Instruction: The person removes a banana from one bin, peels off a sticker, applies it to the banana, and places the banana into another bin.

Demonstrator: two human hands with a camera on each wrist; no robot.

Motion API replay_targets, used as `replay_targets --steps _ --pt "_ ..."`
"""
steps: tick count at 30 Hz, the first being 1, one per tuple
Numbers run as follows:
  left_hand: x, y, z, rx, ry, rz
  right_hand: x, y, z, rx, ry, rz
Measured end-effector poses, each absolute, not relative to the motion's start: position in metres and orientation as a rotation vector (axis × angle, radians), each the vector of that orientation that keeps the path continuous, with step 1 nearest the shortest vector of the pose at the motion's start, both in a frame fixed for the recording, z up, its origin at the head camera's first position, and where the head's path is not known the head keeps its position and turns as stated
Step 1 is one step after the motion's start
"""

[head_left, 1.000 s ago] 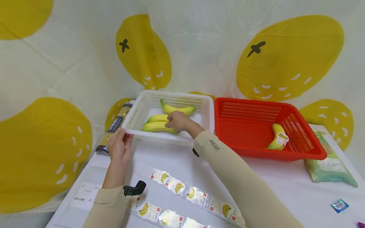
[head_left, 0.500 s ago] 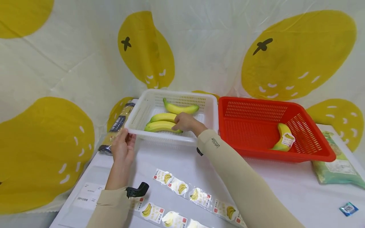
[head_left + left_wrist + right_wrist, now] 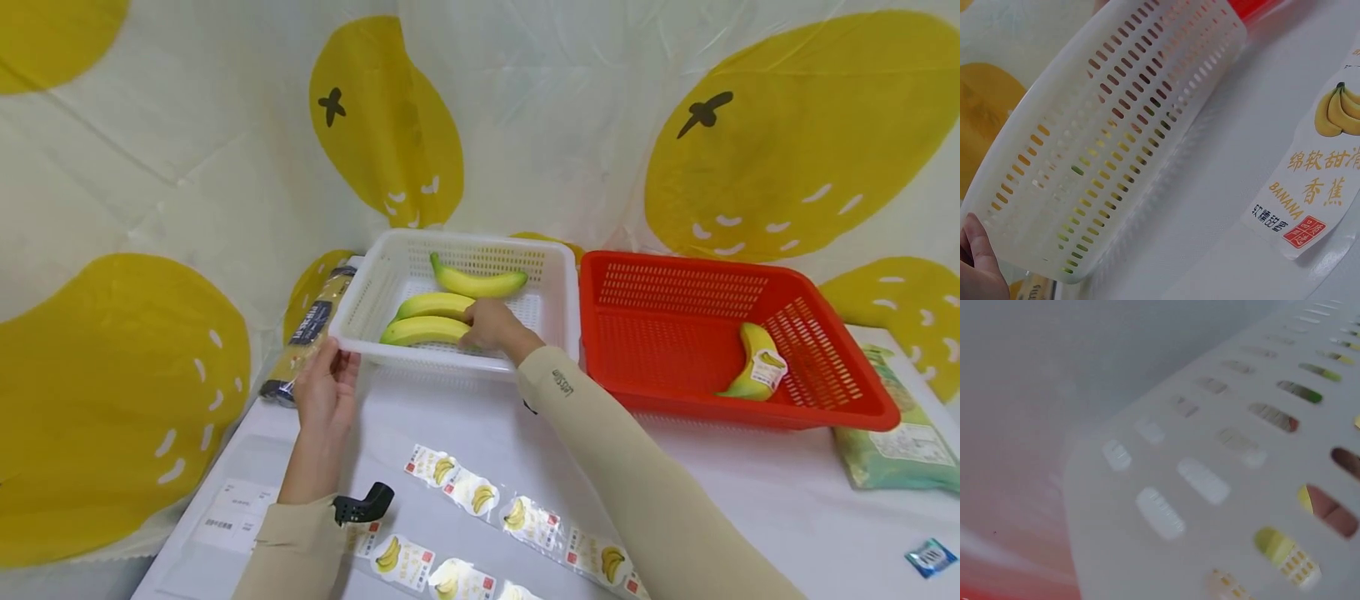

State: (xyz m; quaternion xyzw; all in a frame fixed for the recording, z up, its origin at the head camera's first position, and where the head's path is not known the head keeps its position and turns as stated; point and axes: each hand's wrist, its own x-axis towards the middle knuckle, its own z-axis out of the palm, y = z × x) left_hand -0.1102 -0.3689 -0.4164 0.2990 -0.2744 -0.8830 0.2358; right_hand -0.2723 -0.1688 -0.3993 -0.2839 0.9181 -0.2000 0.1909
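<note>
In the head view, three yellow-green bananas lie in a white slotted basket (image 3: 457, 360). My left hand (image 3: 326, 392) holds the basket's front left corner, thumb at the rim; the left wrist view shows fingers (image 3: 982, 250) on that rim. My right hand (image 3: 498, 327) reaches inside, fingers curled at the right end of the front banana (image 3: 423, 331). The middle banana (image 3: 435, 305) lies right behind it, its end also partly hidden by the hand. A third banana (image 3: 480, 282) rests by the back wall. Through the slots, the right wrist view shows bits of fingers (image 3: 1332, 512).
Right of it stands a red basket (image 3: 660, 400) with one banana (image 3: 756, 362) bearing a sticker. Banana sticker strips (image 3: 528, 518) lie in front. A noodle-like packet (image 3: 311, 329) lies at left, a green bag (image 3: 892, 450) and a small blue sachet (image 3: 930, 557) at right.
The view has shifted slightly, moving the baskets a little right in the picture. My right hand stays at the right ends of the two bananas; my left hand keeps the same corner.
</note>
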Motion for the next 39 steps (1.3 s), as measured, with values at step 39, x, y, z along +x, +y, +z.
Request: replay_targets --steps 39 --pt "-0.107 -0.368 -0.412 0.863 -0.688 -2.442 -0.254 -0.135 -0.352 -0.782 2.521 -0.851"
